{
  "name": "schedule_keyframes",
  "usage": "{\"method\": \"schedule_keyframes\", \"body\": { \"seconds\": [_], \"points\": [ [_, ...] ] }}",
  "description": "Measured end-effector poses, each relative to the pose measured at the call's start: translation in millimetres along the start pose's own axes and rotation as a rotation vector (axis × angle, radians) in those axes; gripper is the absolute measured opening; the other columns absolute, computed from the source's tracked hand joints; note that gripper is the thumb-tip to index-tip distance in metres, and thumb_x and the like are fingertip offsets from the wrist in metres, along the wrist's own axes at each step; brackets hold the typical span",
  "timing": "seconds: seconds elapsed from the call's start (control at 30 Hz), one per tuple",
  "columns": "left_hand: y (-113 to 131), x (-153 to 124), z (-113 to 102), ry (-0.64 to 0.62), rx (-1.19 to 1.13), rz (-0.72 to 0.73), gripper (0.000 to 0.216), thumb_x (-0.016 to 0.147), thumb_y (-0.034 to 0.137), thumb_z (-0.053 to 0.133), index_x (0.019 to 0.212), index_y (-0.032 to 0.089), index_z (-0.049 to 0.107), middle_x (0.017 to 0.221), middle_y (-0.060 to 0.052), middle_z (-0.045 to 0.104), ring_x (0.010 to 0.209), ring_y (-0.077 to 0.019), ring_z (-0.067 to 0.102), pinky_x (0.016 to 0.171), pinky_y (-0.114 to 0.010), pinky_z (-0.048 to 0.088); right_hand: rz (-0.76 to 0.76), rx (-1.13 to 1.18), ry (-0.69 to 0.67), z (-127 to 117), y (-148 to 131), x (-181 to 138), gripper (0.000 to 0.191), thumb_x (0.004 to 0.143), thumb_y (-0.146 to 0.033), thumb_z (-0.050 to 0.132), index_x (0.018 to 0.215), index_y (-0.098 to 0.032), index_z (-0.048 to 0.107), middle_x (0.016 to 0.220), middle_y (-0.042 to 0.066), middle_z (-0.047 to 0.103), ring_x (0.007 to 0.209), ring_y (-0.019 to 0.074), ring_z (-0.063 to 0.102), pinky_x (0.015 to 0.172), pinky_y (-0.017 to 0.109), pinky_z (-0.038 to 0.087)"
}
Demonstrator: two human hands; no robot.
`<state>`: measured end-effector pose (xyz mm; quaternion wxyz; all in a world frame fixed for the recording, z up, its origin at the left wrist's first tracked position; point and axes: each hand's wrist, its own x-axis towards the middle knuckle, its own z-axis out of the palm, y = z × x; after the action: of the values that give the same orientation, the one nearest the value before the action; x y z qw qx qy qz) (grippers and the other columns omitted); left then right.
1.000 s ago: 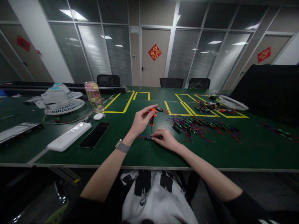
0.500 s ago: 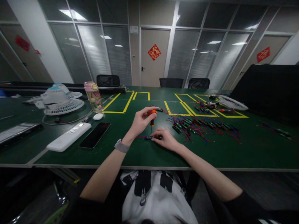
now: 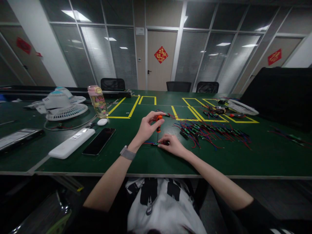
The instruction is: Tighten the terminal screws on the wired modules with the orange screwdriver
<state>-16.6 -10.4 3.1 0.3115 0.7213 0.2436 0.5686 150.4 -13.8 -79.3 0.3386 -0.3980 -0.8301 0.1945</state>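
1. Little changed: screwdriver (image 3: pixel 159 125) still held upright over board (image 3: pixel 155 143), left of pile (image 3: pixel 195 129); same step seemingly continued.
2. Handle clamped by fingers of left hand (image 3: pixel 147 125).
3. Board's right end pinched by fingertips of right hand (image 3: pixel 174 145).

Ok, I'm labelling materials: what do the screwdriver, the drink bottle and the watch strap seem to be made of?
Screwdriver: orange-and-black handle, probably plastic by its bright colouring; thin, straight shaft, likely metal. Drink bottle: clear plastic or glass, being see-through; pink lid, by colour likely plastic. Watch strap: matt grey, perhaps metal mesh or fabric; too small to tell.
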Motion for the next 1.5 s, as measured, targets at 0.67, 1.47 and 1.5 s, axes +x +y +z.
{"method": "schedule_keyframes", "body": {
  "seconds": [0.67,1.47,1.5],
  "points": [
    [-1.7,1.8,1.7,0.117,0.003,0.008,0.025,0.081,0.027,0.064,0.103,0.017,0.067,0.098,-0.006,0.068,0.084,-0.014,0.064,0.075,-0.025,0.051,0.037,0.027,0.039,1.5,-2.0,0.0,0.006,0.073,-0.017,0.071,0.078,-0.015,0.073,0.072,0.002,0.061,0.063,0.0111,0.055,0.06,0.023,0.044],
    [-3.5,2.6,2.2,-0.023,-0.148,-0.066,0.033,0.085,0.03,0.058,0.115,0.017,0.061,0.1,-0.008,0.068,0.079,-0.0146,0.067,0.077,-0.029,0.054,0.107,0.057,0.041,3.2,-7.6,0.4,0.012,0.071,-0.015,0.069,0.082,-0.015,0.072,0.069,0.0,0.057,0.062,0.0103,0.051,0.059,0.022,0.04],
    [-3.7,2.6,2.1,-0.022,-0.153,-0.069,0.033,0.085,0.031,0.057,0.115,0.017,0.061,0.1,-0.008,0.068,0.079,-0.0147,0.067,0.077,-0.029,0.054,0.112,0.059,0.039,3.3,-7.6,0.6,0.011,0.072,-0.016,0.069,0.082,-0.015,0.072,0.07,0.0,0.057,0.062,0.0104,0.051,0.059,0.023,0.04]
  ]
}}
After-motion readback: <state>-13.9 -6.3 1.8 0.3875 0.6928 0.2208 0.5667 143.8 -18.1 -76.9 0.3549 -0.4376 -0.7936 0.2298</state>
